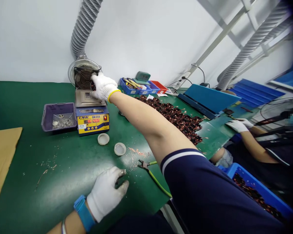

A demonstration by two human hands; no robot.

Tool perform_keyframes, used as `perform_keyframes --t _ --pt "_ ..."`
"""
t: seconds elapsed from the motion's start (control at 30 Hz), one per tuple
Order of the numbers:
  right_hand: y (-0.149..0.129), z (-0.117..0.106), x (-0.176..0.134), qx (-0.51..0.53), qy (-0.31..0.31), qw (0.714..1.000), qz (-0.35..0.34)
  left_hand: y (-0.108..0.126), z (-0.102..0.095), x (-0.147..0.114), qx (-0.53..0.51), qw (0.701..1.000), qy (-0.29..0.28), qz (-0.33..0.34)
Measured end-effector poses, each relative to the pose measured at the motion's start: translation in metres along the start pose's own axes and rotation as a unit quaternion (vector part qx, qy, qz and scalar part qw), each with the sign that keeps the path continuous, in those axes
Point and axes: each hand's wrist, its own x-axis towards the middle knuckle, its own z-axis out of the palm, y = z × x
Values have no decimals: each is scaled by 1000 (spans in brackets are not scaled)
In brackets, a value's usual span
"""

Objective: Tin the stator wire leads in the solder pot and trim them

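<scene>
My right hand (103, 86), in a white glove, stretches far out over a blue and yellow benchtop unit (93, 121) with red lit digits. Its fingers are closed around something small and dark at the metal top (85, 98), mostly hidden by the glove. Just behind it stands a round fan guard (83, 79) under a hose. My left hand (107, 191), also gloved, hovers low over the near part of the green table, thumb and fingers apart with nothing visible between them. Cutting pliers (144, 165) with green handles lie to its right. Two small round dishes (120, 149) (103, 139) sit beyond it.
Left of the unit is a purple tray (60, 127) with a bag of small metal parts. A large heap of dark parts with copper wires (173, 113) covers the right side. Blue bins (128, 89) stand behind. A co-worker's gloved hands (238, 125) are at far right.
</scene>
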Motion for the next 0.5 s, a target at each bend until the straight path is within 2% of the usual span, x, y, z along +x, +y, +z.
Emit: perform_keyframes --t 0.2,0.27,0.4,0.5 --pt "5 -13 1 32 42 998 28 0 1 -1 -10 1000 0 -2" --pt "9 -23 2 87 48 994 48 0 1 -1 -11 1000 1 -4" --pt "14 -39 4 301 3 949 92 1 1 0 -12 1000 4 -6" --pt "13 -41 8 380 -46 916 117 1 0 1 -10 1000 6 -9"
